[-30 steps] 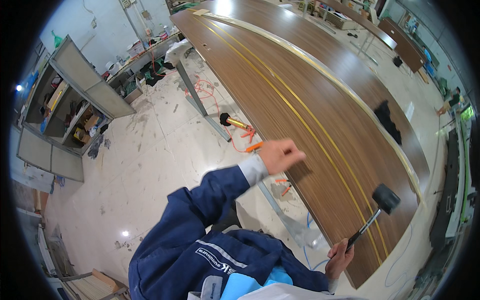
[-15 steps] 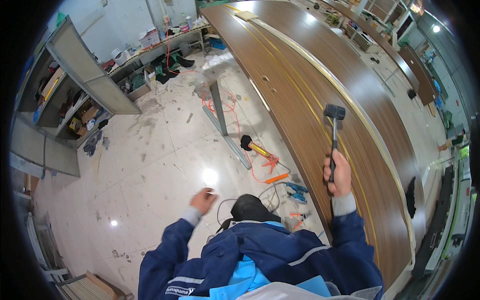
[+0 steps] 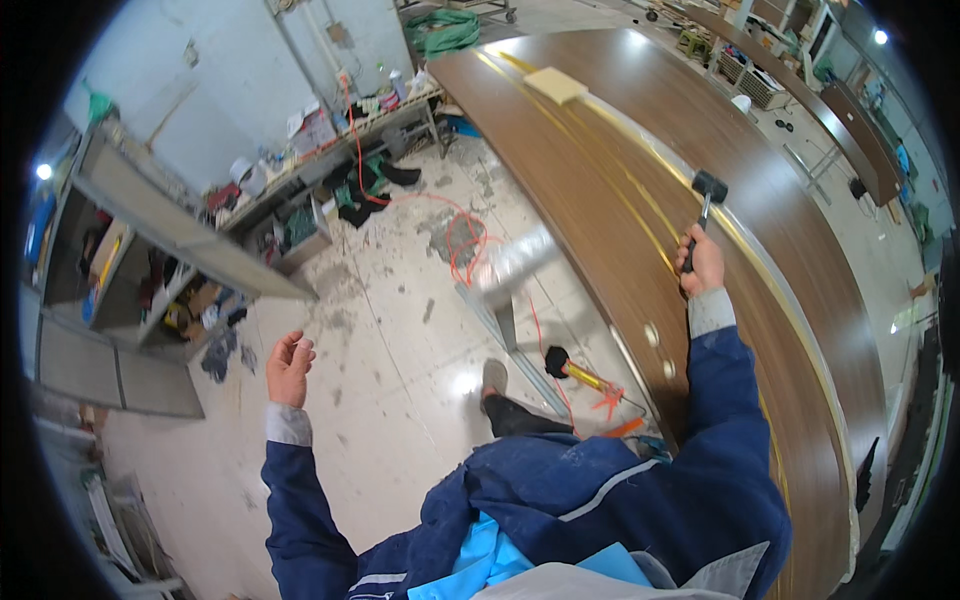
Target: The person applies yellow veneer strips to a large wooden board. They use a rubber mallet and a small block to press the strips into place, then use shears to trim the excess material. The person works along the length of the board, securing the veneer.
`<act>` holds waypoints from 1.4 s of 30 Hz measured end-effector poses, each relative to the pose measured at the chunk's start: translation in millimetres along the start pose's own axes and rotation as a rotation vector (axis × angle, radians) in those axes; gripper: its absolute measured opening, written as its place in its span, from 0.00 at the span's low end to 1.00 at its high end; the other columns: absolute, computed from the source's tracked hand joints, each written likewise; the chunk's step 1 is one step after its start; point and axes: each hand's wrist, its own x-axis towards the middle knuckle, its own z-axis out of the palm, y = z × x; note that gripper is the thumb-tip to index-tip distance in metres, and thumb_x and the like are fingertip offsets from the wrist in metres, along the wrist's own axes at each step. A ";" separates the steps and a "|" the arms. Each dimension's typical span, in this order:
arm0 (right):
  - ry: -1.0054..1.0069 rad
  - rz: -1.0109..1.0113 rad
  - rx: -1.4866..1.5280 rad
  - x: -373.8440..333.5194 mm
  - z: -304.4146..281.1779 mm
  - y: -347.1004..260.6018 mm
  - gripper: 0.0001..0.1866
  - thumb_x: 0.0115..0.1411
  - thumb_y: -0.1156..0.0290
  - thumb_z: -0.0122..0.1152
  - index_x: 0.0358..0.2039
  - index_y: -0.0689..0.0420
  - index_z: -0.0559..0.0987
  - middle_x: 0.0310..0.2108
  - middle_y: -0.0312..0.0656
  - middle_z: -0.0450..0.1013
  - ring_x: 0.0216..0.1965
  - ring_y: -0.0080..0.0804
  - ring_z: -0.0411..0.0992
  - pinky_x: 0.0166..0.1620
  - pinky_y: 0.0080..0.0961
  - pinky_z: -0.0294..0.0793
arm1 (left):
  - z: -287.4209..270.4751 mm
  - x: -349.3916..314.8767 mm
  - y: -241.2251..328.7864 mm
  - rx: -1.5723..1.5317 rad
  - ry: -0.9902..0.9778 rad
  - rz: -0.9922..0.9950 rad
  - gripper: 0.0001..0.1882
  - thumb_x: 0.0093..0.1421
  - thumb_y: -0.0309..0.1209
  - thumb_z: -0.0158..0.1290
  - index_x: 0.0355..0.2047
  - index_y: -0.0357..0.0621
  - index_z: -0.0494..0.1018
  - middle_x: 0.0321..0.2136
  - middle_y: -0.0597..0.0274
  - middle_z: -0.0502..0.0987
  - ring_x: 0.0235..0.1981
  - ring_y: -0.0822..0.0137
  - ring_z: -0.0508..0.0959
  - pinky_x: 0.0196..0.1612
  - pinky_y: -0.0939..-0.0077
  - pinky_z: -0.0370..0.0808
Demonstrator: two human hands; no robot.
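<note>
At ten o'clock we see a grey shelf unit crammed with clutter. Orange cable loops over the pale, dusty floor near centre. A green hose lies coiled at twelve, and a second mallet lies at five.

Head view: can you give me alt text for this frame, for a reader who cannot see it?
The right hand grips a black-headed rubber mallet above a long dark brown wooden panel with brass-coloured inlay strips. The left hand hangs open and empty over the dusty pale workshop floor, where a second mallet with a yellow handle lies.
</note>
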 end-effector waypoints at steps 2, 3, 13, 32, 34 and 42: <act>0.065 0.038 0.004 40.1 19.7 -11.4 0.10 0.73 0.60 0.54 0.37 0.52 0.71 0.24 0.32 0.68 0.18 0.20 0.63 0.18 0.21 0.61 | 36.4 71.7 39.7 -0.034 -0.030 -0.030 0.21 0.68 0.35 0.58 0.56 0.36 0.72 0.40 0.62 0.80 0.39 0.73 0.78 0.41 0.78 0.75; 0.060 0.012 0.050 52.0 28.3 -15.8 0.11 0.73 0.59 0.54 0.37 0.52 0.71 0.24 0.31 0.68 0.18 0.20 0.63 0.17 0.21 0.60 | 59.5 106.7 57.8 0.082 -0.114 0.112 0.21 0.68 0.35 0.59 0.56 0.36 0.73 0.40 0.61 0.80 0.40 0.71 0.79 0.43 0.76 0.76; 0.220 -0.202 -0.482 47.0 122.4 -29.4 0.15 0.62 0.65 0.70 0.33 0.53 0.70 0.20 0.32 0.69 0.13 0.19 0.61 0.15 0.21 0.57 | 393.2 333.1 217.6 0.429 -0.651 0.718 0.30 0.60 0.52 0.64 0.54 0.44 0.77 0.42 0.53 0.83 0.47 0.57 0.83 0.51 0.66 0.78; 0.688 -0.511 -0.449 226.8 257.2 -23.4 0.14 0.58 0.69 0.73 0.36 0.62 0.76 0.36 0.38 0.76 0.35 0.28 0.74 0.40 0.26 0.73 | 478.8 482.8 250.4 0.482 -0.675 1.181 0.53 0.41 0.62 0.66 0.64 0.43 0.67 0.66 0.29 0.61 0.63 0.33 0.65 0.65 0.41 0.61; 0.740 -0.507 -0.871 218.6 262.7 -19.6 0.19 0.56 0.63 0.76 0.35 0.63 0.76 0.34 0.43 0.76 0.36 0.39 0.74 0.42 0.35 0.73 | 449.5 514.6 245.8 0.581 -0.679 1.201 0.52 0.42 0.62 0.66 0.63 0.45 0.68 0.65 0.30 0.62 0.64 0.33 0.65 0.65 0.41 0.62; 0.750 -0.602 -1.483 270.4 260.4 -29.1 0.21 0.59 0.56 0.70 0.29 0.62 0.74 0.37 0.57 0.75 0.43 0.61 0.70 0.47 0.52 0.68 | 451.2 596.8 237.9 0.860 -0.560 1.176 0.51 0.43 0.67 0.63 0.62 0.49 0.69 0.66 0.35 0.63 0.65 0.33 0.64 0.65 0.40 0.61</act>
